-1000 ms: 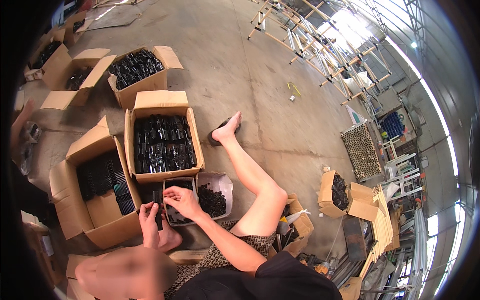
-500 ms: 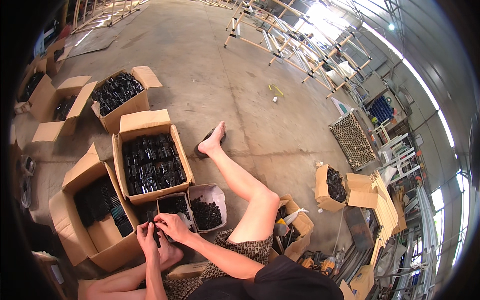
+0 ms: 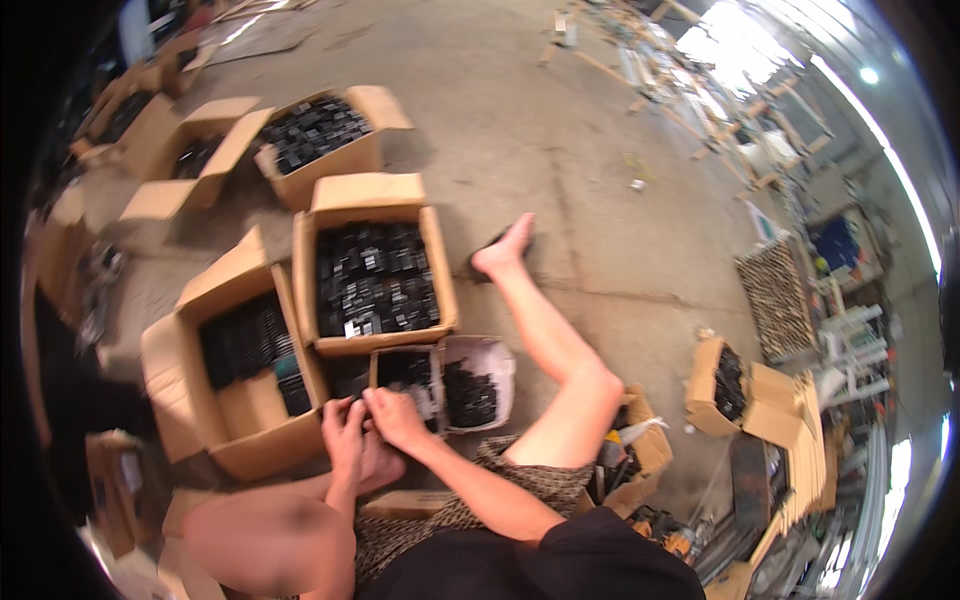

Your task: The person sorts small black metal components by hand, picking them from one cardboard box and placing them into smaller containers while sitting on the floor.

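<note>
My left hand (image 3: 344, 436) and my right hand (image 3: 397, 417) meet low in front of me, fingers closed and fingertips nearly touching. A small black plastic piece (image 3: 350, 386) is pinched between them, largely hidden by the fingers and blurred. Just beyond the right hand stands a small carton (image 3: 376, 368) of black parts, and beside it a white-lined box (image 3: 505, 372) holds loose black bits. To the left is an open cardboard box (image 3: 240, 455) with rows of black pieces inside. Behind these sits a larger box (image 3: 370, 190) filled with black glossy parts.
More open cartons of black parts (image 3: 315, 133) stand farther back left. My bare leg (image 3: 550, 325) stretches forward over the concrete floor. At the right are a small carton (image 3: 706, 385), a tools box (image 3: 655, 455), a stack of tubes (image 3: 778, 300) and pole frames (image 3: 660, 95).
The whole view has swung left, so the boxes and both hands appear farther right. My hands remain together at the black piece. My left knee has come up into view.
</note>
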Demonstrator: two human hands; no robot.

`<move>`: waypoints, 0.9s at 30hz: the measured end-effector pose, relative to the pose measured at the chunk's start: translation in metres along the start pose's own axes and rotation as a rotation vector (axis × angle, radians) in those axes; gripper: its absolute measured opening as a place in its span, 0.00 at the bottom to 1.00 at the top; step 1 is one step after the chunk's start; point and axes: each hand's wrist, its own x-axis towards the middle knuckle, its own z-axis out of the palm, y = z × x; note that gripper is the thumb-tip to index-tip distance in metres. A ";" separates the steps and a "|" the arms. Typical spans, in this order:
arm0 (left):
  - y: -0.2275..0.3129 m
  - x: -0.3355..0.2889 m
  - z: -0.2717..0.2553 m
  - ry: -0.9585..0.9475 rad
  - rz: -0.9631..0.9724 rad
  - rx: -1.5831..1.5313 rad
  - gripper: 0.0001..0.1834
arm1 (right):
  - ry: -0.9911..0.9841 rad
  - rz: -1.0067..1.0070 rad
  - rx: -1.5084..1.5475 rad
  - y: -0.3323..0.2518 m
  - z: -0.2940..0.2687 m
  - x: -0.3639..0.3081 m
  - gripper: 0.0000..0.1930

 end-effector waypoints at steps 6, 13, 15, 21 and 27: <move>0.022 -0.006 0.003 0.029 -0.027 0.033 0.11 | -0.077 0.028 0.254 -0.025 -0.028 -0.005 0.12; 0.027 -0.009 0.006 0.037 -0.021 -0.055 0.12 | -0.090 0.007 0.113 -0.025 -0.028 0.001 0.12; 0.031 -0.010 0.009 0.040 -0.059 -0.053 0.11 | -0.127 0.033 0.153 -0.030 -0.031 0.000 0.14; 0.029 -0.008 0.009 0.036 -0.058 -0.051 0.10 | -0.175 0.103 0.229 -0.022 -0.033 0.004 0.14; 0.033 -0.008 0.008 0.023 -0.074 -0.070 0.14 | -0.235 0.144 0.201 -0.021 -0.035 0.009 0.14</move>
